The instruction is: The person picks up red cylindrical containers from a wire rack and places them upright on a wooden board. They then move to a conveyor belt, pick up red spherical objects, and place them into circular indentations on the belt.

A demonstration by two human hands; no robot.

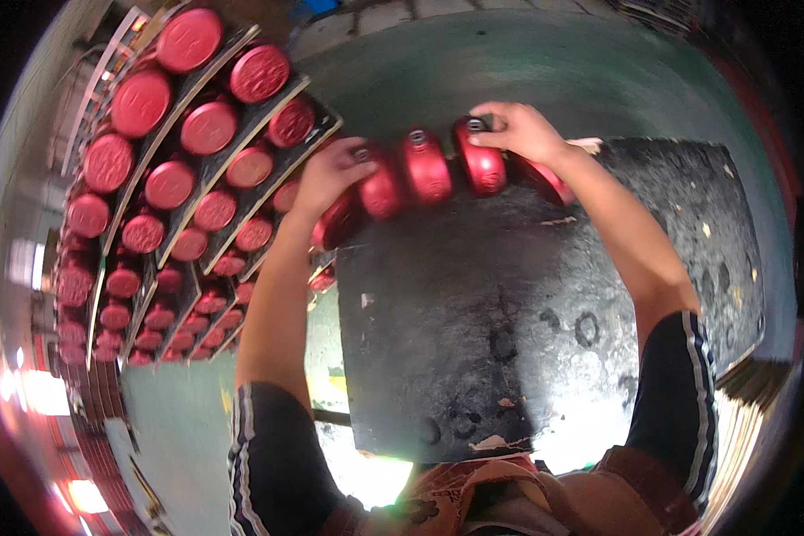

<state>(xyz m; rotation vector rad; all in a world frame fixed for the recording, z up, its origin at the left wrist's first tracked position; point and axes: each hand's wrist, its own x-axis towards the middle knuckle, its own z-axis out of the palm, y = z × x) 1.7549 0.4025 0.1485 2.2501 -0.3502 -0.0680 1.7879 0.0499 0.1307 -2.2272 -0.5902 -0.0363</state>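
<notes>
Red metallic round-bodied bottles with short dark necks stand in a row along the far edge of a black board-topped table (pixel 456 304). My left hand (pixel 329 176), slightly blurred, is closed at the neck of one red bottle (pixel 381 192). To the right, my right hand (pixel 525 132) pinches the neck of another red bottle (pixel 485 170) between thumb and fingers. A third red bottle (pixel 428 168) stands between them, touched by neither hand. One darker red bottle (pixel 338 223) sits below my left hand, and another (pixel 549 183) is partly hidden under my right wrist.
Left of the table, a tiered rack holds many red round pieces (pixel 210 127), some with embossed faces; its nearest boards reach close to my left forearm. Rings and pale chips mark the tabletop. A brown bristly bundle (pixel 755 382) is by the table's right corner. Green floor (pixel 545 67) lies beyond.
</notes>
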